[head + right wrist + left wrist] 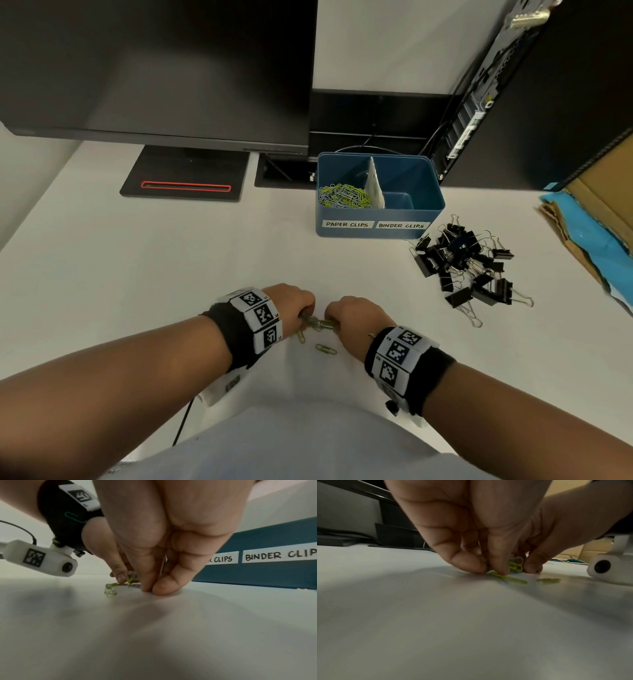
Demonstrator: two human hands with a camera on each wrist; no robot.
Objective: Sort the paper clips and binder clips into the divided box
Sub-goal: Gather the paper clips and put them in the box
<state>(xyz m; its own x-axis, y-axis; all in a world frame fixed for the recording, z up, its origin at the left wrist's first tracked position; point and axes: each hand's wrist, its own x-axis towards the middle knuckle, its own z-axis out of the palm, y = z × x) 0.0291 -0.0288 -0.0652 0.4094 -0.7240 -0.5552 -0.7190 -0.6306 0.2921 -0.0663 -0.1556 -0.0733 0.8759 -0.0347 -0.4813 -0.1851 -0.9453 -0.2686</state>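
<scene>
A small bunch of green and grey paper clips (318, 323) lies on the white desk between my hands. My left hand (305, 313) pinches one end of the bunch with curled fingers (471, 563). From the other side my right hand (333, 320) pinches it, fingertips (161, 589) down on the desk. Two loose green clips (326, 349) lie just nearer to me. The blue divided box (380, 233) stands further back, with many paper clips (344, 197) in its left compartment; no clips show in its right one (407, 202). A pile of black binder clips (462, 263) lies right of the box.
A monitor and its black base (185, 174) stand at the back left. A computer case (534, 102) stands at the back right. An open cardboard box (599, 205) with blue lining sits at the right edge. The desk's front edge is close to my body.
</scene>
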